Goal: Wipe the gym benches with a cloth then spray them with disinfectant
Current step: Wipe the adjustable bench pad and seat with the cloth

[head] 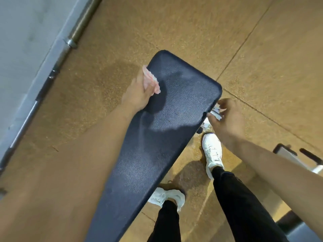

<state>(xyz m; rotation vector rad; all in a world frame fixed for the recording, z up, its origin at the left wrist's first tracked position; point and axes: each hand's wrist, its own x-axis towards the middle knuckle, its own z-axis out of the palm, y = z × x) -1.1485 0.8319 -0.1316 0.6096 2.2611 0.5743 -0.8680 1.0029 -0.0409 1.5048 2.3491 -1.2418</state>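
A dark blue padded gym bench (pixel 174 105) runs from the lower left up to the middle of the head view. My left hand (pixel 139 91) presses a pink cloth (pixel 152 82) onto the pad near its left edge, close to the far end. My right hand (pixel 227 119) hangs beside the bench's right edge, closed around a small white and dark object (pixel 215 113) that looks like the top of a spray bottle; most of it is hidden by my fingers.
A steel barbell (pixel 73 39) lies along the wall at the left. My feet in white shoes (pixel 212 152) stand right of the bench on the tan rubber floor (pixel 262 49). Another piece of equipment (pixel 290 154) sits at the right edge.
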